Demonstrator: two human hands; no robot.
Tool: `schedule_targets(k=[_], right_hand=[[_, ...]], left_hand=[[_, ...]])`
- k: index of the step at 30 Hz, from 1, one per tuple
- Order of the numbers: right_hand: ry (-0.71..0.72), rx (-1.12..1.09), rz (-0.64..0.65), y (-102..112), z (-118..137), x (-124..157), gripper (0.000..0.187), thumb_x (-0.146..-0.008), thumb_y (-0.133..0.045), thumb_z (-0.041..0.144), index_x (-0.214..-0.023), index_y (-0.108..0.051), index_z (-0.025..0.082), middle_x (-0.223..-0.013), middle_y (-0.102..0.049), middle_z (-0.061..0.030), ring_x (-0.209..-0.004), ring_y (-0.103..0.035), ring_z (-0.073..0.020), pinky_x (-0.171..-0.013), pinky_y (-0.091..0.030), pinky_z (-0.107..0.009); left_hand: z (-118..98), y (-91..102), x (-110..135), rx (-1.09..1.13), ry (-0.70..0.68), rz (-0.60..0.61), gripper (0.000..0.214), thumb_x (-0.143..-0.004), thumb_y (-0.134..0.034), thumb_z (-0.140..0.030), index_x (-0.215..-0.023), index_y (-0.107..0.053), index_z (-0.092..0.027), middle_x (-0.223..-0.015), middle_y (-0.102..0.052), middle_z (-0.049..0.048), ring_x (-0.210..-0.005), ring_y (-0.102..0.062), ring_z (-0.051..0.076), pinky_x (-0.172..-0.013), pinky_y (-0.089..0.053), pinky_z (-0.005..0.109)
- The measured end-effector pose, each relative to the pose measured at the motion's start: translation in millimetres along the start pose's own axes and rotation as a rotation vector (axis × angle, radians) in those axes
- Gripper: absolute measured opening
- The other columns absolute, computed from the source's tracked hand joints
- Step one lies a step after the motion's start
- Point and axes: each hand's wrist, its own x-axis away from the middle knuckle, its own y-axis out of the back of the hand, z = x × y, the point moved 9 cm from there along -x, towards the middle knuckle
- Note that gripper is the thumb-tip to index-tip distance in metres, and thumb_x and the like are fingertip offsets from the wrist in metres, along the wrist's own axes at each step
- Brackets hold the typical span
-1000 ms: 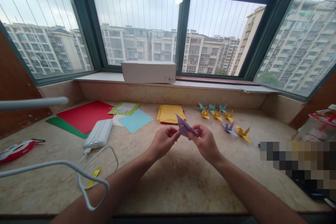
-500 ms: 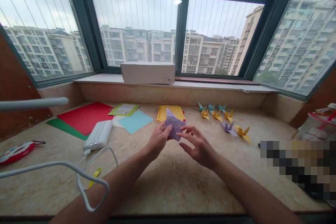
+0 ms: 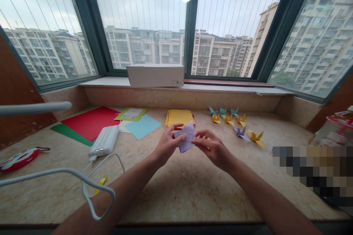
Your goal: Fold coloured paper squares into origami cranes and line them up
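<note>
A folded piece of purple origami paper [image 3: 186,139] is held above the counter, in the middle of the view. My left hand [image 3: 167,143] grips its left side, thumb on the near face and fingers behind. At its right edge my right hand [image 3: 212,146] pinches the paper between thumb and fingertips. Just beyond the hands lies a stack of yellow paper [image 3: 179,117], with a bit of red showing at its side. To the right stand folded paper cranes: several yellow ones, a purple crane [image 3: 241,133] and three blue ones at the back.
On the left lie red paper [image 3: 91,123], green paper [image 3: 70,134], light blue paper [image 3: 142,126] and a white power bank [image 3: 104,141] with a looping cable [image 3: 111,194]. A white box [image 3: 156,76] sits on the sill. A plastic cup [image 3: 335,132] stands at right.
The purple paper has turned and dropped slightly, its tip now leaning right. My right hand's fingers have closed from a spread pose onto the paper's right edge.
</note>
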Motion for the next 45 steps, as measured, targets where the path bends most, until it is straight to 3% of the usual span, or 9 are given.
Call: schedule_targets(k=[4,10,15,18,24,28,34,41,45], right_hand=[[-0.044,0.016,-0.011,-1.6,-0.1,-0.6,0.02,-0.094,-0.057,0.029,-0.107,-0.072,0.024,-0.096,-0.06,-0.0076,-0.086,-0.059,-0.0203,-0.079,-0.052,-0.037],[-0.138,-0.055,-0.144,10.0,-6.0,-2.0,0.015,-0.088,-0.066,0.035,-0.087,-0.072,0.022,-0.091,-0.059,-0.007,-0.086,-0.059,-0.0217,-0.08,-0.051,-0.037],[-0.294,-0.095,-0.277,20.4,-23.9,2.2,0.025,-0.084,-0.069,0.044,-0.081,-0.068,0.02,-0.116,-0.056,-0.0114,-0.084,-0.059,-0.0203,-0.073,-0.052,-0.036],[-0.354,-0.168,-0.278,16.8,-32.6,3.9,0.027,-0.085,-0.067,0.045,-0.079,-0.065,0.019,-0.115,-0.057,-0.0114,-0.075,-0.057,-0.0171,-0.07,-0.051,-0.035],[-0.374,-0.202,-0.339,18.7,-35.3,5.1,0.027,-0.082,-0.07,0.045,-0.075,-0.064,0.02,-0.087,-0.06,-0.0054,-0.071,-0.054,-0.0173,-0.066,-0.047,-0.031],[-0.361,-0.177,-0.353,22.0,-30.8,4.5,0.026,-0.081,-0.072,0.043,-0.072,-0.063,0.02,-0.076,-0.056,-0.0021,-0.067,-0.05,-0.0166,-0.063,-0.044,-0.03],[-0.45,-0.188,-0.352,19.5,-36.6,8.7,0.024,-0.078,-0.074,0.042,-0.078,-0.061,0.021,-0.068,-0.054,0.0004,-0.063,-0.048,-0.0164,-0.059,-0.04,-0.03],[-0.513,-0.465,-0.303,7.9,-43.5,6.1,0.039,-0.081,-0.07,0.038,-0.111,-0.053,0.021,-0.071,-0.061,0.0012,-0.064,-0.054,-0.0163,-0.058,-0.041,-0.028],[-0.535,-0.483,-0.201,-0.3,-46.0,5.3,0.032,-0.081,-0.068,0.036,-0.105,-0.055,0.019,-0.076,-0.066,-0.002,-0.067,-0.058,-0.0171,-0.059,-0.041,-0.028]], left_hand=[[2.9,-5.7,0.6,0.096,-0.009,0.057,0.082,-0.069,-0.081,-0.026,-0.137,-0.036,-0.017,-0.091,-0.073,0.007,-0.076,-0.068,0.017,-0.074,-0.049,0.029],[0.5,-31.2,5.7,0.01,-0.068,0.28,0.037,-0.077,-0.074,-0.023,-0.112,-0.066,-0.015,-0.109,-0.071,0.0111,-0.1,-0.065,0.023,-0.09,-0.047,0.033],[-4.0,-37.2,8.2,-0.003,-0.097,0.33,0.038,-0.084,-0.068,-0.026,-0.121,-0.065,-0.018,-0.123,-0.067,0.0107,-0.115,-0.06,0.026,-0.101,-0.045,0.04],[-3.9,-39.0,9.8,0.024,-0.097,0.349,0.036,-0.085,-0.066,-0.026,-0.12,-0.067,-0.019,-0.126,-0.066,0.0097,-0.118,-0.059,0.026,-0.106,-0.042,0.041],[-2.9,-41.4,12.9,0.033,-0.112,0.345,0.036,-0.087,-0.067,-0.032,-0.121,-0.065,-0.02,-0.126,-0.064,0.0102,-0.118,-0.058,0.025,-0.105,-0.043,0.041],[5.5,-40.3,10.3,0.044,-0.075,0.31,0.044,-0.082,-0.072,-0.038,-0.12,-0.062,-0.02,-0.115,-0.068,0.0096,-0.103,-0.066,0.021,-0.102,-0.046,0.04],[20.3,-29.5,5.2,-0.028,0.017,0.216,0.044,-0.081,-0.069,-0.05,-0.107,-0.062,-0.015,-0.085,-0.069,0.0066,-0.074,-0.072,0.02,-0.077,-0.057,0.037],[-4.4,-25.6,6.7,-0.187,-0.184,0.143,0.036,-0.087,-0.062,-0.046,-0.099,-0.07,-0.013,-0.086,-0.072,0.0087,-0.074,-0.07,0.019,-0.072,-0.057,0.031],[-12.4,-19.9,8.8,-0.273,-0.26,0.074,0.033,-0.09,-0.06,-0.04,-0.105,-0.072,-0.013,-0.087,-0.074,0.0087,-0.073,-0.07,0.019,-0.071,-0.057,0.03]])
